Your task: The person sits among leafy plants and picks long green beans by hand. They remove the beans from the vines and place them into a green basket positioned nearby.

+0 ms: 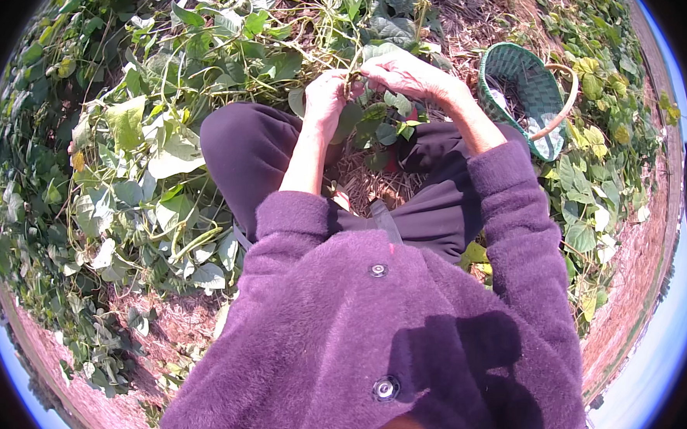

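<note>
My left hand [327,97] is closed around a twisted vine stem [359,44] in front of my knees. Thumb and fingers of my right hand [409,76] pinch at the same stem, just to the right of the left fingertips. The stem runs up into a tangle of leafy bean-like vines [277,60]. Broad green leaves [368,123] hang below both hands, between my bent legs. What exactly lies inside the fingers is partly hidden.
A green woven basket [490,70] with a pale curved handle [570,100] stands at my right, with dark dry matter and something whitish inside. Slender green pods [199,242] lie among leaves at my left. Dry straw mulch [467,10] covers the soil ahead.
</note>
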`<state>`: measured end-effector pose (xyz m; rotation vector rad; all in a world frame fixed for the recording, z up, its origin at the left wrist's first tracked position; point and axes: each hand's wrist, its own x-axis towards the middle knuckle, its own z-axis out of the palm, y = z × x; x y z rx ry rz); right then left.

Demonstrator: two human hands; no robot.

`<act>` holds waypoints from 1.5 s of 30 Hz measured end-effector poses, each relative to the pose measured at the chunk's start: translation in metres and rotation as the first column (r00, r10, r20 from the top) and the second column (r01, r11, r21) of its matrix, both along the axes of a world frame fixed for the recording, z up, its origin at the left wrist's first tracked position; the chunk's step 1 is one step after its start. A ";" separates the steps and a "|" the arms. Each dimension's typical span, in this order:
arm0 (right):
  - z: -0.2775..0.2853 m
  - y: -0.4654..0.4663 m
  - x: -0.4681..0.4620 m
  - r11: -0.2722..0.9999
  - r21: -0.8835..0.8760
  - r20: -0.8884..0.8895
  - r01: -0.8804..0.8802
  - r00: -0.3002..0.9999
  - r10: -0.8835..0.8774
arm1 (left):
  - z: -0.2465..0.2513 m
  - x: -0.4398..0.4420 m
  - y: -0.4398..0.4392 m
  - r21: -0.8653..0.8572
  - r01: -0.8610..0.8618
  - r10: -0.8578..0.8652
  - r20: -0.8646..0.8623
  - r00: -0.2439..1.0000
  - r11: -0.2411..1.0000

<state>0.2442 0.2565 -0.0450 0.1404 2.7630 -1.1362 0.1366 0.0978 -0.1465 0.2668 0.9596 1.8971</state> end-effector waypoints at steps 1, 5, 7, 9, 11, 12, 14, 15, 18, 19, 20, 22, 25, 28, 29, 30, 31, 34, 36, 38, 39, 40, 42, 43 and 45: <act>-0.004 0.002 0.002 0.982 -0.184 0.077 0.052 0.996 -0.038 | 0.003 0.001 0.000 -0.005 0.009 -0.009 -0.003 1.000 1.000; -0.013 0.011 0.006 0.842 -0.513 0.255 0.164 0.966 -0.033 | -0.001 -0.001 -0.001 -0.027 0.035 -0.036 -0.023 0.999 0.999; -0.014 0.016 0.005 0.771 -0.611 0.269 0.179 0.963 -0.011 | -0.001 -0.001 0.000 -0.040 0.027 -0.028 -0.029 0.999 0.999; -0.023 0.018 0.003 0.782 -0.586 0.286 0.213 0.957 -0.046 | -0.001 0.001 0.002 -0.051 0.003 -0.004 -0.026 1.000 0.999; -0.028 0.019 -0.002 0.900 -0.413 0.208 0.141 0.976 -0.057 | 0.000 0.001 0.002 -0.065 0.019 -0.021 -0.025 0.999 0.998; -0.029 0.013 -0.007 0.861 -0.489 0.182 0.143 0.982 -0.061 | -0.001 -0.001 0.001 -0.072 0.021 -0.023 -0.028 0.999 0.997; -0.027 0.008 -0.009 0.990 -0.139 -0.047 0.008 0.999 -0.015 | -0.003 -0.003 -0.002 -0.070 0.045 -0.050 -0.069 0.996 0.997; -0.029 0.008 -0.012 0.989 0.133 -0.183 -0.070 0.979 0.094 | 0.000 -0.003 -0.003 -0.068 0.059 -0.065 -0.090 0.994 0.996; -0.036 -0.003 -0.010 0.946 0.325 -0.170 -0.004 0.983 0.062 | 0.007 0.003 0.000 -0.068 0.004 -0.004 -0.003 1.000 0.998; -0.035 -0.009 -0.009 0.942 0.336 -0.130 0.009 0.991 0.037 | 0.006 0.003 0.000 -0.086 -0.007 0.007 0.000 1.000 0.996; -0.033 -0.013 -0.009 0.933 0.359 -0.175 0.009 0.983 0.057 | 0.004 0.001 -0.001 -0.113 -0.006 0.004 -0.015 1.000 0.994; -0.036 -0.009 -0.001 0.959 0.282 -0.221 0.017 0.974 0.047 | 0.005 0.003 0.001 -0.141 0.023 -0.030 -0.049 0.998 0.990; -0.031 -0.015 0.001 0.953 0.298 -0.200 0.046 0.980 0.015 | 0.001 0.003 0.002 -0.165 0.031 -0.045 -0.086 0.995 0.986; -0.029 -0.020 0.000 0.888 0.459 -0.184 -0.012 0.977 0.109 | -0.007 0.000 -0.001 -0.164 0.032 -0.051 -0.110 0.993 0.986; -0.030 -0.021 -0.001 0.847 0.530 -0.175 -0.043 0.972 0.159 | -0.009 0.002 0.001 -0.151 -0.008 -0.004 -0.082 0.997 0.988; -0.035 -0.022 0.000 0.858 0.514 -0.239 0.024 0.964 0.116 | -0.007 0.004 0.001 -0.172 0.012 -0.034 -0.129 0.991 0.985; -0.038 -0.020 0.001 0.839 0.544 -0.268 0.035 0.954 0.134 | -0.004 0.005 0.001 -0.194 0.031 -0.065 -0.174 0.983 0.980; -0.038 -0.022 0.000 0.843 0.531 -0.274 0.085 0.959 0.076 | 0.000 0.006 0.001 -0.168 0.034 -0.053 -0.109 0.993 0.985; -0.034 -0.025 -0.002 0.893 0.435 -0.288 0.113 0.958 0.018 | -0.003 0.004 0.001 -0.167 0.034 -0.051 -0.100 0.994 0.985; -0.031 -0.028 -0.004 0.922 0.358 -0.285 0.145 0.958 -0.039 | -0.010 0.000 0.000 -0.194 0.047 -0.069 -0.108 0.992 0.980; -0.030 -0.027 -0.003 0.926 0.348 -0.287 0.144 0.957 -0.041 | -0.009 0.001 0.001 -0.174 0.052 -0.069 -0.091 0.994 0.983; -0.030 -0.025 -0.002 0.930 0.338 -0.289 0.144 0.956 -0.043 | -0.007 0.002 0.002 -0.163 0.046 -0.060 -0.081 0.995 0.986; -0.034 -0.022 -0.002 0.932 0.346 -0.277 0.107 0.961 -0.007 | -0.002 0.004 0.000 -0.189 0.044 -0.059 -0.073 0.996 0.981; -0.036 -0.023 -0.001 0.941 0.310 -0.317 0.132 0.948 -0.029 | 0.001 0.005 0.000 -0.203 0.043 -0.058 -0.071 0.996 0.978; -0.039 -0.018 -0.002 0.949 0.285 -0.377 0.136 0.926 -0.020 | 0.006 0.007 0.001 -0.212 0.040 -0.058 -0.081 0.995 0.977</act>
